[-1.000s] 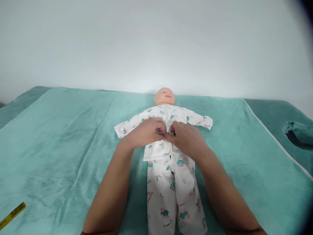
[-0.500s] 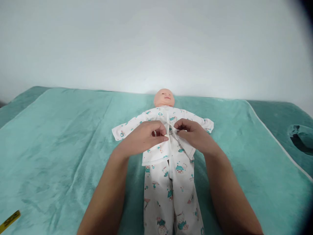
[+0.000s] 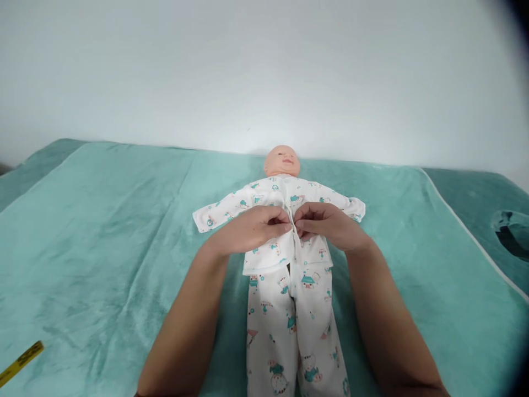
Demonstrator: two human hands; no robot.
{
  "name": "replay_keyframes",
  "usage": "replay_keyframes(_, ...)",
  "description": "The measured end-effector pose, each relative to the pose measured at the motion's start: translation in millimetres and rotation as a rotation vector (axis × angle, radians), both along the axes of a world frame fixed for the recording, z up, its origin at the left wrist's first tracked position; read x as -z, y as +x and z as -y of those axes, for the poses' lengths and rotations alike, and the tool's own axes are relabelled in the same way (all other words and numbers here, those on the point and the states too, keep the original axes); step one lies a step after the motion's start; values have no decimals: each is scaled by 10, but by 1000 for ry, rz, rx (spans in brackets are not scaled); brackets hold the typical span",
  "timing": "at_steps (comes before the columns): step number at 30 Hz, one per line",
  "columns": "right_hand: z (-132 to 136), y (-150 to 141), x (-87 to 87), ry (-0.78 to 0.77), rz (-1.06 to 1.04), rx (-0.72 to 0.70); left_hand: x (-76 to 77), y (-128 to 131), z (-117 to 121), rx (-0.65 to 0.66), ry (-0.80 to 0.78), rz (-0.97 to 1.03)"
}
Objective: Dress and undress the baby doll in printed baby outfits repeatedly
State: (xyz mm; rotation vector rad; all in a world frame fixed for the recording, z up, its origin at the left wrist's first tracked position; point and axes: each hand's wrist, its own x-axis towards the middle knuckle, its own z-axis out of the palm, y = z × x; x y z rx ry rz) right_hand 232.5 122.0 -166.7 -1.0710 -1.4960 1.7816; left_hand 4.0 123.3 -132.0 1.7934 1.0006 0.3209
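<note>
A baby doll point(image 3: 282, 161) lies on its back in a white printed shirt point(image 3: 264, 190) and matching trousers point(image 3: 273, 325). Thumb and fingers of my left hand point(image 3: 264, 225) pinch one front edge of the shirt at the middle of the chest. Close beside it, my right hand point(image 3: 322, 221) pinches the facing edge, its fingertips almost meeting the left ones. Below my hands the two front edges hang next to each other. My fingers hide any button or buttonhole between them.
The doll lies on a green blanket point(image 3: 115, 231) against a white wall point(image 3: 248, 77). A clear object with a dark band point(image 3: 512, 237) lies at the right. A yellow strip with dark marks point(image 3: 20, 363) shows at the lower left.
My hands have come closer together, bringing the shirt's two front edges side by side. The right front flap, folded aside before, now lies flatter over the trousers. The view has shifted slightly.
</note>
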Motion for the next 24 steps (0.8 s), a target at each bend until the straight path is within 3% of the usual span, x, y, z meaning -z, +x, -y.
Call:
replay_keyframes(9,19,4,-31,121,58,-89,87,39,-22,21,43,-59)
replay_keyframes(15,33,-55,-15,172,115,-46,41,65,10,-3,60,-43)
replay_keyframes(24,37,-125,26,389,208,4,71,90,21,-68,90,-86)
